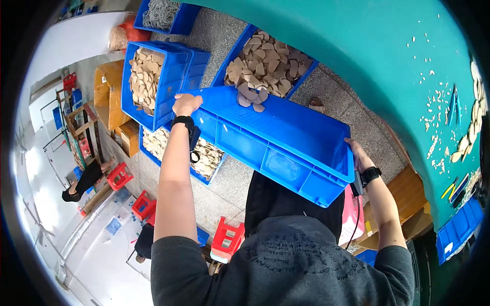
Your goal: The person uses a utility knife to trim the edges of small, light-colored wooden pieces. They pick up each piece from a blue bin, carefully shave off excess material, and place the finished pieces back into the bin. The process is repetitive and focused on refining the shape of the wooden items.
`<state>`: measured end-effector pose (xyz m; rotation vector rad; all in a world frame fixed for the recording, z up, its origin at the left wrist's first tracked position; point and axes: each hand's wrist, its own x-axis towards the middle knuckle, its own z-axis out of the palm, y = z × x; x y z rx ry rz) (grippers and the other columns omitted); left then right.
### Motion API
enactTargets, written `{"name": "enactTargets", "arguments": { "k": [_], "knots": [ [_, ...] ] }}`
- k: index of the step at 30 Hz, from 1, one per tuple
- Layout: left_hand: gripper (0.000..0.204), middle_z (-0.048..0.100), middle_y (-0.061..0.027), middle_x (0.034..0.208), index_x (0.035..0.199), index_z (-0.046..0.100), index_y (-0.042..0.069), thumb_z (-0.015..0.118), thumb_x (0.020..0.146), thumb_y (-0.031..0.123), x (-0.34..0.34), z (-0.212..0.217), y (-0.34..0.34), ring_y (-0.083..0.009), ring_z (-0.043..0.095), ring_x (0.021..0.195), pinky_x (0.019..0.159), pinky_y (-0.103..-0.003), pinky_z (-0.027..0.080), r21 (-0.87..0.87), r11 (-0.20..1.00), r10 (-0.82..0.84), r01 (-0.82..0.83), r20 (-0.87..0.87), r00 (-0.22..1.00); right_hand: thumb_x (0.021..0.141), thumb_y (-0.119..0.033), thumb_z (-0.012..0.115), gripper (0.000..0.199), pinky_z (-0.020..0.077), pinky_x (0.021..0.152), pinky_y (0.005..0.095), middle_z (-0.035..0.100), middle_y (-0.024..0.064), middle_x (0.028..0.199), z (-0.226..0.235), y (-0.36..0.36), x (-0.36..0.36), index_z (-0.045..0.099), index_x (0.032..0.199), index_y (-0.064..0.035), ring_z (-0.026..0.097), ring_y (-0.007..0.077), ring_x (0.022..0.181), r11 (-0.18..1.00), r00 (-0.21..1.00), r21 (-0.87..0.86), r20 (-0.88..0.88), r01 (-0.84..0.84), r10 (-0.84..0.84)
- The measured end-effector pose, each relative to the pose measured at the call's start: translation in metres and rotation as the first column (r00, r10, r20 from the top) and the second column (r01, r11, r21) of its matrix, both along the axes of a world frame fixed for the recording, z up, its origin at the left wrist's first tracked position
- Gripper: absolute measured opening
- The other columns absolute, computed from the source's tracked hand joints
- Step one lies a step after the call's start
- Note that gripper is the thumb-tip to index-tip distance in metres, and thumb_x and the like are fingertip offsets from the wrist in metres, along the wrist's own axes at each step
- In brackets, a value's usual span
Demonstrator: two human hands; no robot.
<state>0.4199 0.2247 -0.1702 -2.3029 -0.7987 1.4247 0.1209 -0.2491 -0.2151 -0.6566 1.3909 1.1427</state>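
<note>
I hold a long blue plastic crate [286,115] in front of me, tilted with its far left end low. My left hand [187,103] is closed on that end's near corner, and my right hand [360,155] is closed on the raised right end, its fingers partly hidden by the wall. Several beige half-round flat pieces [250,97] lie at the crate's low end. Just beyond that end stands another blue crate [236,50], heaped with the same kind of pieces [268,61].
Stacked blue crates [173,69] of beige pieces stand at the left, with another filled crate [218,171] below. A green-covered table [377,35] curves along the right, bearing pliers [453,107] and scraps. Red stools [227,238] stand on the floor. Other people are at the far left.
</note>
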Motion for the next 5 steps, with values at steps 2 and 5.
{"name": "enactTargets", "arguments": {
  "k": [2, 5],
  "knots": [
    [0.103, 0.049, -0.0239, 0.129, 0.134, 0.014, -0.020, 0.065, 0.067, 0.041, -0.020, -0.007, 0.004, -0.0310, 0.053, 0.116, 0.095, -0.036, 0.043, 0.029, 0.999, -0.020, 0.020, 0.002, 1.000, 0.093, -0.037, 0.037, 0.046, 0.0547, 0.075, 0.0427, 0.064, 0.0178, 0.100, 0.016, -0.002, 0.001, 0.051, 0.115, 0.0012, 0.066, 0.0279, 0.081, 1.000, 1.000, 0.020, -0.008, 0.014, -0.014],
    [0.111, 0.041, -0.0240, 0.136, 0.138, 0.009, -0.016, 0.067, 0.066, 0.046, -0.005, -0.007, 0.004, -0.0300, 0.051, 0.119, 0.096, -0.036, 0.042, -0.002, 1.000, 0.014, -0.014, -0.046, 0.999, 0.093, -0.037, 0.037, 0.047, 0.0545, 0.076, 0.0428, 0.064, 0.0187, 0.103, 0.017, -0.016, 0.004, 0.050, 0.117, 0.0013, 0.065, 0.0281, 0.084, 0.997, 0.997, 0.036, -0.045, -0.061, 0.062]
  ]
}}
